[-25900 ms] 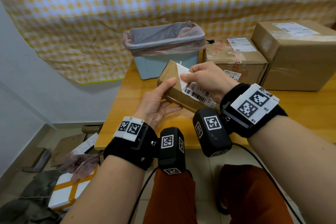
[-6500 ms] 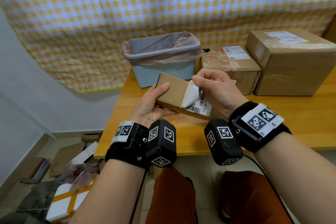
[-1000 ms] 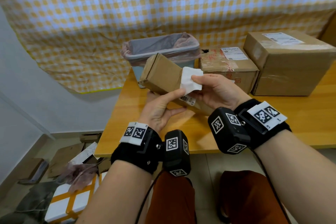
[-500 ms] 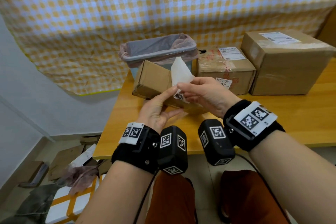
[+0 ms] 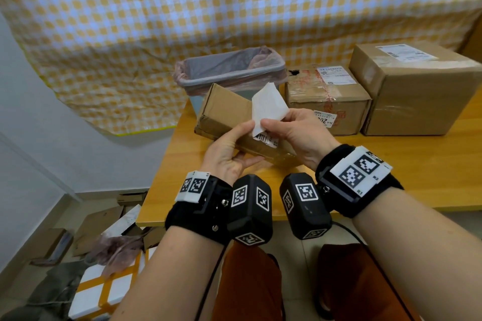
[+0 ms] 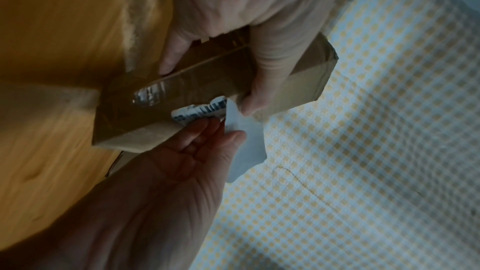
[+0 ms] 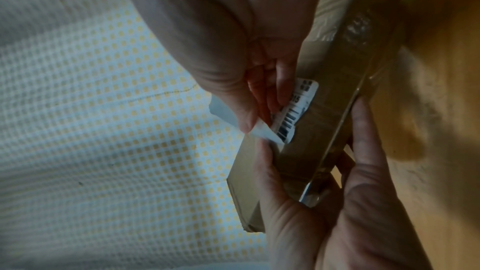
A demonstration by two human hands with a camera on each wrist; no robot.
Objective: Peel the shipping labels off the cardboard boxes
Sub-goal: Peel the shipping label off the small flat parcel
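Holding the small box [image 5: 227, 114] above the table [image 5: 391, 164], my left hand [image 5: 229, 151] grips its near end, thumb on top. My right hand [image 5: 294, 133] pinches the label [image 5: 268, 105], most of it lifted white-side out; the barcode end still sticks to the box. Two labelled boxes [image 5: 326, 101] sit beside the bin [image 5: 232, 70].

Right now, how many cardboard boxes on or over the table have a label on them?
3: the small box held in both hands, label half peeled; the middle box beside the bin; the large box at right. Other faces are hidden.
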